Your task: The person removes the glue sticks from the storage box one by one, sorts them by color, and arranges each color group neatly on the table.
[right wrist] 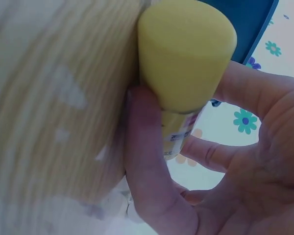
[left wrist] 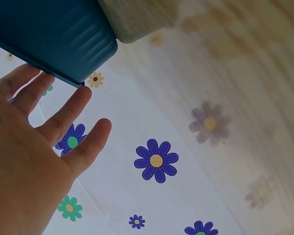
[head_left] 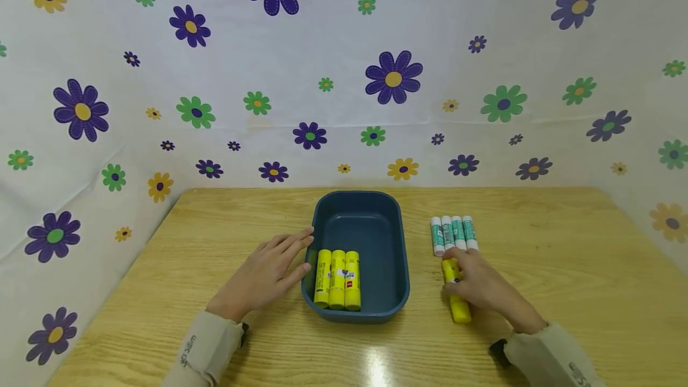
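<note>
My right hand holds a yellow glue stick by its sides, low at the wooden table. The right wrist view shows this glue stick large, its cap end toward the camera, between my thumb and fingers. Three more yellow glue sticks lie side by side in the near left part of a dark blue tray. With fingers extended, my left hand touches the tray's left side. In the left wrist view the fingertips meet the rim of the tray.
Several smaller teal and white glue sticks lie in a row just beyond my right hand. The wooden table ends at a white cloth backdrop printed with flowers, at the back and sides.
</note>
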Demonstrator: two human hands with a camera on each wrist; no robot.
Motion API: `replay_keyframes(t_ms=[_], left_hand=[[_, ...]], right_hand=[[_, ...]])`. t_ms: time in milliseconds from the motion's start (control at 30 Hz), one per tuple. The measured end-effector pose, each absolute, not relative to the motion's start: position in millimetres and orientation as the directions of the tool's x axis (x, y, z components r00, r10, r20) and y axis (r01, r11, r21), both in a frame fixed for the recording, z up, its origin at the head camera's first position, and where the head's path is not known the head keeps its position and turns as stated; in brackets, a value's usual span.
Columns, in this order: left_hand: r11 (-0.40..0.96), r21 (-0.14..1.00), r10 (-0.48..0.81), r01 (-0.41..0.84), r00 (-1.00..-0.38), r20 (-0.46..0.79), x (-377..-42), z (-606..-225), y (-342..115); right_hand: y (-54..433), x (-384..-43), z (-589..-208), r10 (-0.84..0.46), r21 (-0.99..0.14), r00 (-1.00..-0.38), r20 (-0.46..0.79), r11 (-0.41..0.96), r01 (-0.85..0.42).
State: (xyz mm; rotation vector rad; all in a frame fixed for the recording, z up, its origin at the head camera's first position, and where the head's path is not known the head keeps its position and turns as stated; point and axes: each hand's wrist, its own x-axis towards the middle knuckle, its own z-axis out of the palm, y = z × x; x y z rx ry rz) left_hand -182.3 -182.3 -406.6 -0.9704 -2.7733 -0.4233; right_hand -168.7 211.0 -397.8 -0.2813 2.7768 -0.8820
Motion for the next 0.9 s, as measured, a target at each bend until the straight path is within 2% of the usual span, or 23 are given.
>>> replay_keyframes(t_ms=[367, 900], left_hand=[[0.75, 0.203, 0.582, 0.63, -0.773, 0.25, -182.2, -406.6, -182.7], [0.756, 0.218, 0.575, 0.617, -0.786, 0.226, -182.6, -406.7, -181.2]], right_hand=[[211.8, -169.3, -397.7, -0.235, -0.578, -0.96, -0.15, 0.809, -0.108], [213.1, -166.5, -399.6, -0.26, -0.591, -0.961, -0.094, 0.791, -0.157]])
